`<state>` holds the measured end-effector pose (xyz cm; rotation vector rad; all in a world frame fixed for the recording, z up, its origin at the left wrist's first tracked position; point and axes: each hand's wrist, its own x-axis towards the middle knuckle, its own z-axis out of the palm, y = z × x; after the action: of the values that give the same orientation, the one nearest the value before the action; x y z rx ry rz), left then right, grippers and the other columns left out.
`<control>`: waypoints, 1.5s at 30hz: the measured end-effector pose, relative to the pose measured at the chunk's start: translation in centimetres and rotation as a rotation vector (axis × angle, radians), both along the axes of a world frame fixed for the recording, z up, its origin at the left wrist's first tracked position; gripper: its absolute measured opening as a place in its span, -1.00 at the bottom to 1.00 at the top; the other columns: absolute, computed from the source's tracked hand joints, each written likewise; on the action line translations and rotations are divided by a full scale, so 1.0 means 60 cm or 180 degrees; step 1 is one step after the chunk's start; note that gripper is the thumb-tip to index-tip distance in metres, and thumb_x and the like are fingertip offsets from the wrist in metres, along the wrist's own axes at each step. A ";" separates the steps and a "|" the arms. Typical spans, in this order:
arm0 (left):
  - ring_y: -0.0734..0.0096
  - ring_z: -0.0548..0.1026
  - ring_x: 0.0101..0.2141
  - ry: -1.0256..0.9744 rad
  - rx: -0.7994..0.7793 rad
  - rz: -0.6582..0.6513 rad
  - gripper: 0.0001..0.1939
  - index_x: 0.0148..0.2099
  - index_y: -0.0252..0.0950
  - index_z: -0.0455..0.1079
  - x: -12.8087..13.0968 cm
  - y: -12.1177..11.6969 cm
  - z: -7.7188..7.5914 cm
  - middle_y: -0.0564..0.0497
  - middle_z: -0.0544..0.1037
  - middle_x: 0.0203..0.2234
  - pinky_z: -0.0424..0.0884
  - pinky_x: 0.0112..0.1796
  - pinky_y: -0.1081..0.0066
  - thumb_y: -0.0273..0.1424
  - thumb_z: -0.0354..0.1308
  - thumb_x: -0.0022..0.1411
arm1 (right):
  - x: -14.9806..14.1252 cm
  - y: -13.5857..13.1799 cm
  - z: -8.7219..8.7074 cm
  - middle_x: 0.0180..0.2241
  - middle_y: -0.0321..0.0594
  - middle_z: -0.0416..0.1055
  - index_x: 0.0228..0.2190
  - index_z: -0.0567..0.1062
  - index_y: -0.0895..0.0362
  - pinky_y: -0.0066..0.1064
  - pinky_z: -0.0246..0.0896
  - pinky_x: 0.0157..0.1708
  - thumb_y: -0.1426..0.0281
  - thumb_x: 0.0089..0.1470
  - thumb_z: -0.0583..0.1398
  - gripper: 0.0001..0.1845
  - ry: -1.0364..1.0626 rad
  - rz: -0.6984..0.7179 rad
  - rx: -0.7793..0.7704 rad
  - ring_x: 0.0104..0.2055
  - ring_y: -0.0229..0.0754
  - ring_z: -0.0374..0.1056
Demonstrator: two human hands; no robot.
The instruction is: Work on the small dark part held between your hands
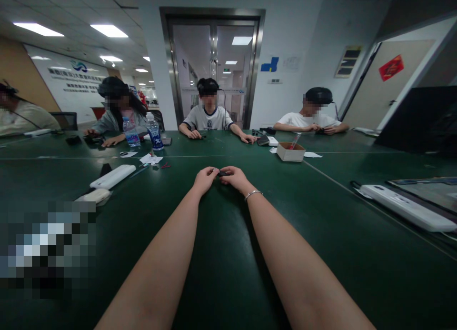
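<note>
Both my arms reach forward over the dark green table, and my hands meet near its middle. Between the fingertips is a small dark object, too small to name. My left hand is closed, its thumb and fingers pinching the object's left end. From the other side my right hand closes on the same object, its fingers curled over it. A silver bracelet circles my right wrist. The fingers hide much of the object.
White power strips lie at left and right. An open cardboard box stands beyond my right hand. Two bottles, one in front, stand by scraps of paper. Several people in headgear sit across the table, their hands on small items.
</note>
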<state>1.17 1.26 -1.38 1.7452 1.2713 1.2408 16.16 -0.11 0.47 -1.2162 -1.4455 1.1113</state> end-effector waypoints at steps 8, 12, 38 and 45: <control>0.43 0.45 -0.41 -0.0150 -0.0167 -0.0015 -0.70 -0.15 -0.37 0.47 0.000 -0.014 0.016 -0.08 0.55 -0.37 0.35 -0.34 0.44 -0.33 0.09 0.12 | 0.019 -0.007 0.013 -0.59 -0.27 0.42 -0.31 0.45 0.25 -0.59 0.30 -0.53 0.70 0.00 0.12 -0.78 0.0929 0.0280 -0.0455 -0.59 -0.38 0.36; 0.42 0.44 -0.43 -0.0204 -0.0160 -0.0065 -0.70 -0.19 -0.37 0.49 -0.001 -0.012 0.014 -0.06 0.55 -0.43 0.34 -0.34 0.43 -0.28 0.13 0.09 | 0.022 -0.009 0.013 -0.59 -0.27 0.41 -0.34 0.43 0.25 -0.60 0.27 -0.60 0.66 0.01 0.17 -0.85 0.1194 0.0269 -0.0556 -0.60 -0.37 0.36; 0.44 0.45 -0.43 -0.0337 -0.0090 -0.0115 -0.80 -0.24 -0.34 0.46 -0.006 -0.006 0.003 -0.04 0.52 -0.40 0.39 -0.27 0.35 -0.41 0.22 0.03 | 0.028 0.000 0.001 -0.57 -0.22 0.41 -0.36 0.42 0.27 -0.59 0.29 -0.59 0.63 0.00 0.23 -0.89 0.1320 0.0320 -0.0548 -0.59 -0.34 0.38; 0.46 0.44 -0.47 -0.0479 -0.0236 -0.0161 -0.86 -0.28 -0.35 0.43 -0.001 -0.011 0.010 0.01 0.49 -0.52 0.36 -0.34 0.41 -0.44 0.18 0.05 | 0.029 0.005 -0.003 -0.57 -0.23 0.41 -0.37 0.43 0.26 -0.59 0.32 -0.59 0.65 0.00 0.22 -0.87 0.1328 0.0346 -0.0526 -0.58 -0.35 0.39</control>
<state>1.12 0.59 -0.77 1.5908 1.1643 1.2550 17.93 0.19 0.29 -0.9500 -1.1264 1.4830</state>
